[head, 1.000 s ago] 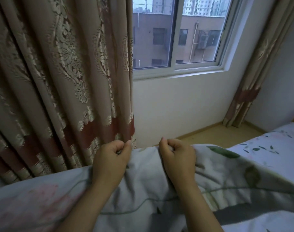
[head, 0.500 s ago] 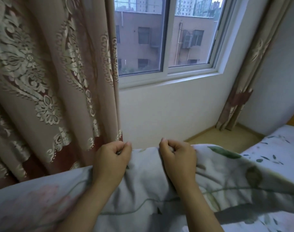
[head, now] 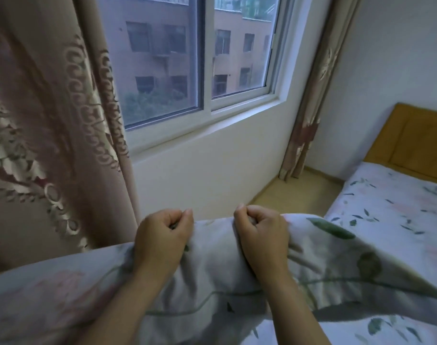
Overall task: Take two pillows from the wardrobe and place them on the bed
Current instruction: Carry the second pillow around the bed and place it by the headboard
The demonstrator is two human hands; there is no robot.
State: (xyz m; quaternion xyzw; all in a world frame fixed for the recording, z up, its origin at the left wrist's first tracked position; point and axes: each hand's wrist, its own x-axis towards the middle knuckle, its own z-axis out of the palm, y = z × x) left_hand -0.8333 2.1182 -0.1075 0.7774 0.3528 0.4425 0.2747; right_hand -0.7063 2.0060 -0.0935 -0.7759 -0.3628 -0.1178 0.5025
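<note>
Head view showed both hands of the person closed on one pillow (head: 212, 282), which stretched across the lower part of the picture. The left hand (head: 162, 235) made a closed grip on the top edge of the pillow, with the fingers curled in and the cloth pinched under them. The right hand (head: 262, 235) did the same just beside it, also on the top edge; the two hands were near each other but apart. Both forearms lay over the pillow and pointed away from the camera.

The pillow had a pale cover with green leaves, a thin green stem line and faint pink flowers. It was held up in front of the body. Its right part overlapped the bed (head: 391, 210) in the picture, but whether it touched the bed could not be told. The bed carried a sheet with the same leaf pattern, and a yellow wooden headboard (head: 416, 143) stood at its far end against the white wall.

Behind the pillow was a window (head: 202, 70) with a white frame, and a brick building was visible through the glass. A patterned curtain (head: 50, 120) hung at the left, close to the camera. A second curtain (head: 312, 95) hung in the corner at the right of the window and reached the wooden floor (head: 299, 192).
</note>
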